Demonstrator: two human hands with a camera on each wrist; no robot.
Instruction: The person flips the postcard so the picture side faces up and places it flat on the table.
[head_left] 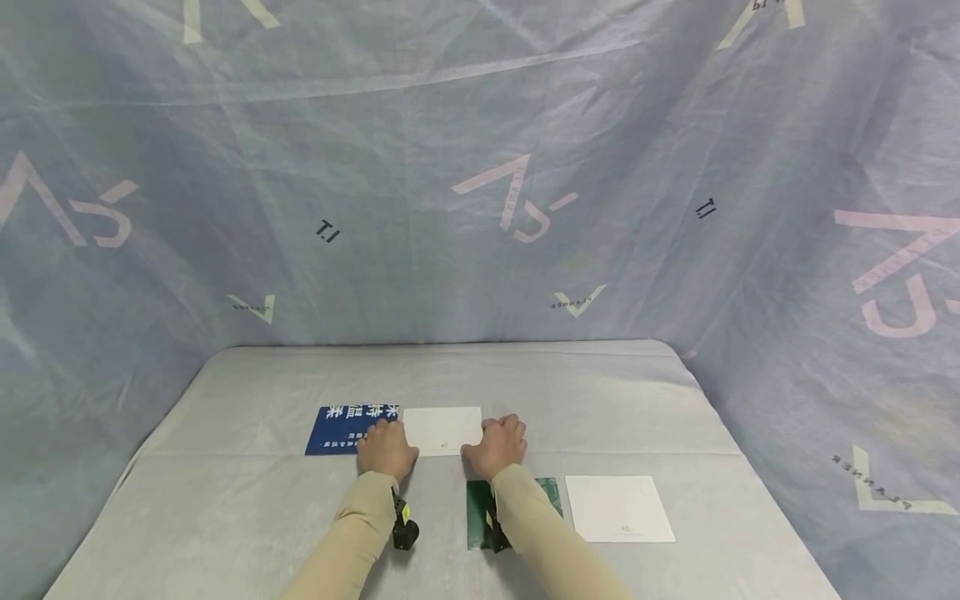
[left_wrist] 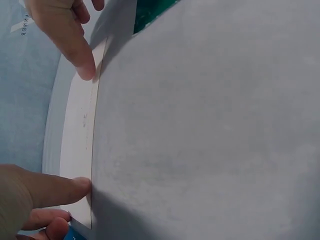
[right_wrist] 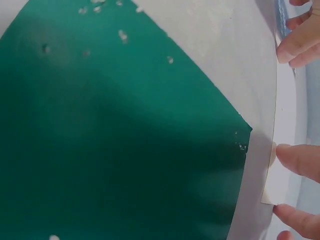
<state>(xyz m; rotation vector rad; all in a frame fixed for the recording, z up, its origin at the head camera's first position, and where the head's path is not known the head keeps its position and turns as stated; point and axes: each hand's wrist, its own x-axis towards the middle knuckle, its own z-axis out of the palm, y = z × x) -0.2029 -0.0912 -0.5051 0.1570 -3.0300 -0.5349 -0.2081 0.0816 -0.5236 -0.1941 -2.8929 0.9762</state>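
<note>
A white card (head_left: 442, 425) with a small printed mark lies between my two hands. My left hand (head_left: 386, 450) holds its left end, with the thumb (left_wrist: 75, 189) on the card near the close edge and the fingers at the short side, over part of a blue card (head_left: 337, 433) with white characters. The right hand (head_left: 497, 450) holds the other end; its thumb (right_wrist: 297, 157) is at the near edge and a fingertip (right_wrist: 287, 212) sits by the corner. Below the right wrist lies a dark green card (right_wrist: 115, 125) with pale specks, partly covered by the sleeve in the head view.
Another white card (head_left: 621, 508) lies to the right of the green one. All rest on a table with a pale grey cloth (head_left: 225, 517). Printed blue-grey fabric (head_left: 420, 200) hangs behind the table and along both sides.
</note>
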